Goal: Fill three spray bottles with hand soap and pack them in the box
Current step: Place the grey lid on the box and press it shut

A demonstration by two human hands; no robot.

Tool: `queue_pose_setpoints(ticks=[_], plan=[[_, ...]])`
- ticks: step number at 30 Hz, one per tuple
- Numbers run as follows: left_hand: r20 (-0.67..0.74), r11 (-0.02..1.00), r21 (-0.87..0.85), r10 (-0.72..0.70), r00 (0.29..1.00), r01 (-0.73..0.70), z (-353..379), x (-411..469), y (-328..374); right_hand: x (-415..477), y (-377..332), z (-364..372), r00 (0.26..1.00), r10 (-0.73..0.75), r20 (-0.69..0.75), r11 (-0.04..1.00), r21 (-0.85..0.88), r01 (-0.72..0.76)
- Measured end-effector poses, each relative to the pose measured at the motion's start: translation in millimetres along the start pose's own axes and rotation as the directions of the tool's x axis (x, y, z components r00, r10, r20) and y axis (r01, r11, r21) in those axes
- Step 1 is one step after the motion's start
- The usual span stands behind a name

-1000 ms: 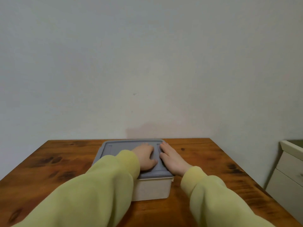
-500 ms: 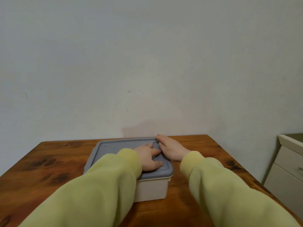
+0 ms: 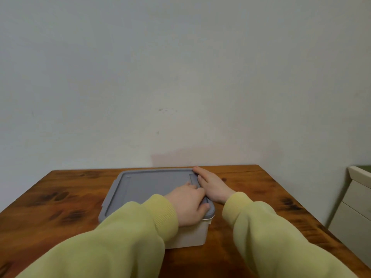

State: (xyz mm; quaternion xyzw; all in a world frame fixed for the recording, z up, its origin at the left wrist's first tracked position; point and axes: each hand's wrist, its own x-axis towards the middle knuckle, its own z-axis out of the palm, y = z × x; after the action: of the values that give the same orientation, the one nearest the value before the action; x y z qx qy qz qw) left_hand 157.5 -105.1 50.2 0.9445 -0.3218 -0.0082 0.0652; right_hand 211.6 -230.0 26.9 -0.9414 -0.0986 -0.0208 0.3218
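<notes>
Evidently the closing or opening step: on the wooden table (image 3: 60, 197), lower centre of the frame, the pale plastic box (image 3: 192, 235) sits with its grey lid (image 3: 156, 183) on. No spray bottles show. The right hand (image 3: 212, 186) lies flat, fingers straight along the lid's right rim. The left hand (image 3: 186, 207) rests on the lid's lower right corner, fingers bent; whether they hook the rim I cannot tell. Next probably calls for firm, even pressure along that rim.

grey lid (image 3: 152, 183), off-white box (image 3: 192, 235), yellow-green sleeves (image 3: 124, 233), brown wood table (image 3: 60, 197) w/ dark knots, white wall (image 3: 180, 77)
</notes>
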Motion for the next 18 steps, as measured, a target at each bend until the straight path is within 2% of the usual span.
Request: queue_pose_setpoints(ticks=[5, 13, 18], plan=[[0.17, 0.987, 0.162, -0.017, 0.985, -0.011, 3, -10, 3, 3, 2, -3, 1.0, -0.007, 0.025, 0.998, -0.062, 0.009], [0.093, 0.96, 0.274, 0.041, 0.995, -0.065, 10, -1, 0, 1, -1, -5, 0.999, -0.018, -0.029, 0.996, -0.084, 0.016], [0.078, 0.959, 0.272, 0.057, 0.995, -0.077, 11, -1, -1, -2, 0, -4, 0.999, -0.009, -0.047, 0.999, -0.052, 0.007]])
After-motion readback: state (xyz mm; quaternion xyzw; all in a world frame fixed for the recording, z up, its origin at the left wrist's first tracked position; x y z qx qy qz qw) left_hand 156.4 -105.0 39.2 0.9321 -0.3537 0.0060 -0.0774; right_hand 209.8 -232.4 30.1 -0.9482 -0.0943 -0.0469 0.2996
